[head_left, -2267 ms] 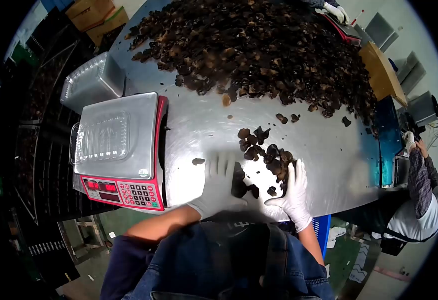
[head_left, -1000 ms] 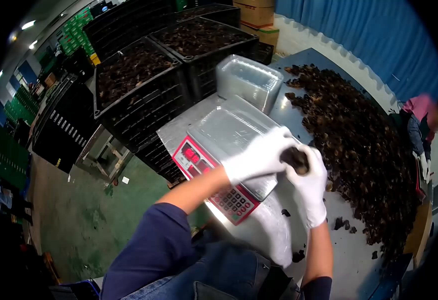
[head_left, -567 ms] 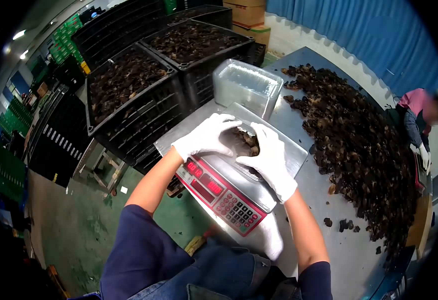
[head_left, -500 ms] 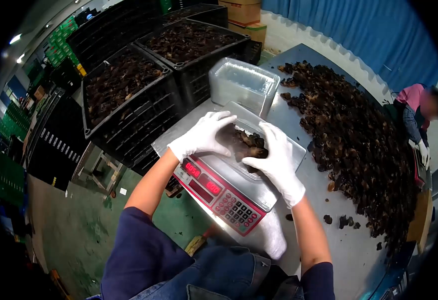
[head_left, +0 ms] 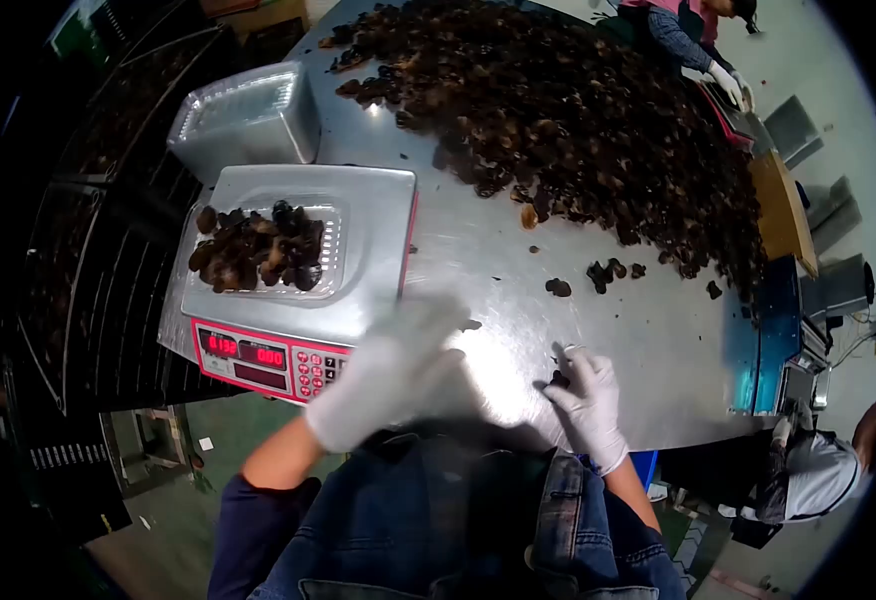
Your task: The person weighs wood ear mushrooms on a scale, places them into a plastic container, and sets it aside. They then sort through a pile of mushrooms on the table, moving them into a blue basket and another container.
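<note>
While your right hand [head_left: 586, 400] pinches a dark mushroom piece [head_left: 557, 379] at the table's [head_left: 648, 340] near edge, keep that grip light; your blurred left hand [head_left: 388, 375] looks spread, empty, beside the scale [head_left: 373, 225].

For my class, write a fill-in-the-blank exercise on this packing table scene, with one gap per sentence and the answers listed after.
1. The clear plastic tray of dark dried mushrooms sits on the silver and red ______.
2. Both hands, the left hand and the right hand, wear ______ gloves.
3. The right hand touches a small dark piece on the shiny ______ table.
4. The stack of empty clear trays stands ______ the scale.

Answers: scale; white; metal; behind
</note>
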Demonstrator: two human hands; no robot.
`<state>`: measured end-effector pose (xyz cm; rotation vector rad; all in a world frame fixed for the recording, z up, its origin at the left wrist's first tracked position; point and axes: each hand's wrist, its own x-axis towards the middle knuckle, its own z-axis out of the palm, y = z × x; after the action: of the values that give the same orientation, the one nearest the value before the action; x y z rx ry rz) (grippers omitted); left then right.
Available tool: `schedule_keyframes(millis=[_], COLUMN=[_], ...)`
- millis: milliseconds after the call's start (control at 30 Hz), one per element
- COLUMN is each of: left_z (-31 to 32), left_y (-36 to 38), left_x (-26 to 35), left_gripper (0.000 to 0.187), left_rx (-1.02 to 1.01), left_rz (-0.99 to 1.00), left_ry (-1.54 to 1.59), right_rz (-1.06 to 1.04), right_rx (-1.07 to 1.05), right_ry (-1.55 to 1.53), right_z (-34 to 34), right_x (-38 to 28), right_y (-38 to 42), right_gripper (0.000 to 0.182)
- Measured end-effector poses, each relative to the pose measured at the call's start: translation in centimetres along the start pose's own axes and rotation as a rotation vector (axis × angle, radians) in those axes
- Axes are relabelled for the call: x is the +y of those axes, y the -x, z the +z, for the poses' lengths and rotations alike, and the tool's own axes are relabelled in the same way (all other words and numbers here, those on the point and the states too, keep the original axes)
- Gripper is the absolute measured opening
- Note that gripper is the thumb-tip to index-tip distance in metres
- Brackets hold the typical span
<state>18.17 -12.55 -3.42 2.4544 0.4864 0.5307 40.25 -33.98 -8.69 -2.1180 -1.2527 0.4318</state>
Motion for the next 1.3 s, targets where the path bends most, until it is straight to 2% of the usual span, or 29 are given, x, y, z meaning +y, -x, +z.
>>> schedule_keyframes(millis=[33,67,133,167,233,267,300,367,400,433,500,533,567,600,633,700,733,767,833,867,900,967,1000,1067,1133,1167,1200,1233,1300], left_z=[3.3,6.3,11.5,12.9,14.7,15.5,15.4,15.4,14.7,14.8,15.6,16.8,18.4,19.0,19.4,18.7,21.0,22.2,23.8,24.5,24.9,25.4,25.2,26.2,25.9,27.4,24.1,22.7,17.8], left_y=[-0.4,-0.8,-1.3,-1.3,-1.2,-0.9,-1.5,-2.5,-3.8,-5.5,-9.2,-10.4,-11.6,-13.0,-13.9,-16.1,-16.8,-17.6,-19.0,-19.5,-19.7,-19.8,-19.8,-20.0,-19.6,-19.0,-18.3,-17.8,-16.5], left_x=[0.2,0.1,-0.4,-0.9,-2.0,-2.7,-2.8,-2.2,-1.2,-0.5,1.0,1.1,0.7,1.1,1.5,3.4,2.5,2.4,2.4,2.4,2.1,1.9,2.5,2.4,2.2,1.3,2.5,2.2,2.6], left_gripper=[0.047,0.047,0.041,0.041,0.035,0.026,0.026,0.021,0.018,0.018,0.032,0.032,0.041,0.050,0.050,0.060,0.070,0.070,0.073,0.063,0.063,0.043,0.027,0.025,0.023,0.026,0.028,0.030,0.031], left_rx=[-0.051,-0.054,-0.030,-0.027,-0.074,-0.001,0.001,-0.067,-0.038,-0.040,-0.129,-0.126,-0.116,-0.105,-0.102,-0.218,-0.128,-0.125,-0.102,-0.066,-0.063,-0.089,-0.031,-0.001,0.045,0.122,0.081,0.104,0.054], left_rz=[0.060,0.073,-0.058,-0.051,-0.121,-0.113,-0.103,-0.192,-0.185,-0.184,-0.201,-0.196,-0.218,-0.243,-0.244,-0.297,-0.222,-0.227,-0.215,-0.180,-0.184,-0.161,-0.173,-0.161,-0.159,-0.161,-0.177,-0.116,-0.260], left_ry=[-0.022,-0.022,-0.516,-0.521,-0.443,-0.342,-0.347,-0.221,-0.026,-0.030,0.016,0.009,0.046,0.084,0.077,0.095,0.156,0.151,0.175,0.177,0.173,0.207,0.221,0.232,0.248,0.363,0.373,0.235,0.181], right_rz=[-0.210,-0.212,-0.193,-0.184,-0.156,-0.138,-0.120,-0.046,0.049,0.010,0.091,0.168,0.214,0.242,0.271,0.099,0.034,0.054,0.038,0.057,0.076,0.063,0.175,0.143,0.163,0.144,0.152,0.153,0.034], right_rx=[0.003,0.012,0.030,0.116,0.132,0.216,0.299,0.418,0.471,0.546,0.548,0.513,0.502,0.410,0.316,0.150,0.093,0.001,-0.059,-0.063,-0.062,0.109,0.127,0.157,0.168,0.214,0.206,0.175,0.133], right_ry=[0.279,0.295,0.325,0.279,0.054,-0.026,-0.106,0.001,-0.106,-0.127,-0.201,-0.136,-0.109,-0.130,-0.151,-0.009,0.053,-0.096,-0.165,-0.073,-0.037,-0.203,-0.322,-0.368,-0.444,-0.506,-0.617,-0.490,-0.540], right_z=[0.9,1.9,4.3,5.0,4.5,3.6,2.3,-1.1,-2.3,-3.7,-4.9,-5.9,-6.1,-6.5,-6.6,-6.6,-6.0,-6.4,-5.3,-5.4,-5.0,-2.9,-2.5,-1.1,-0.7,-0.8,-0.7,-0.9,0.0], right_x=[1.7,2.4,5.1,5.6,5.6,5.1,4.4,5.8,7.8,8.9,14.7,15.7,17.3,18.4,19.4,18.0,17.5,15.2,14.4,13.0,12.7,14.9,14.7,15.8,13.8,12.5,11.2,9.2,5.7], right_y=[0.9,1.7,3.3,3.7,3.5,2.7,1.3,-1.6,-3.3,-5.6,-9.8,-11.4,-13.0,-14.3,-15.1,-15.4,-15.4,-15.0,-14.7,-14.5,-14.4,-14.1,-13.9,-13.4,-13.1,-12.4,-12.4,-12.4,-13.1], right_gripper=[0.050,0.049,0.040,0.030,0.025,0.025,0.026,0.023,0.022,0.025,0.033,0.035,0.038,0.041,0.043,0.046,0.048,0.046,0.045,0.046,0.048,0.050,0.050,0.050,0.048,0.046,0.045,0.048,0.051])
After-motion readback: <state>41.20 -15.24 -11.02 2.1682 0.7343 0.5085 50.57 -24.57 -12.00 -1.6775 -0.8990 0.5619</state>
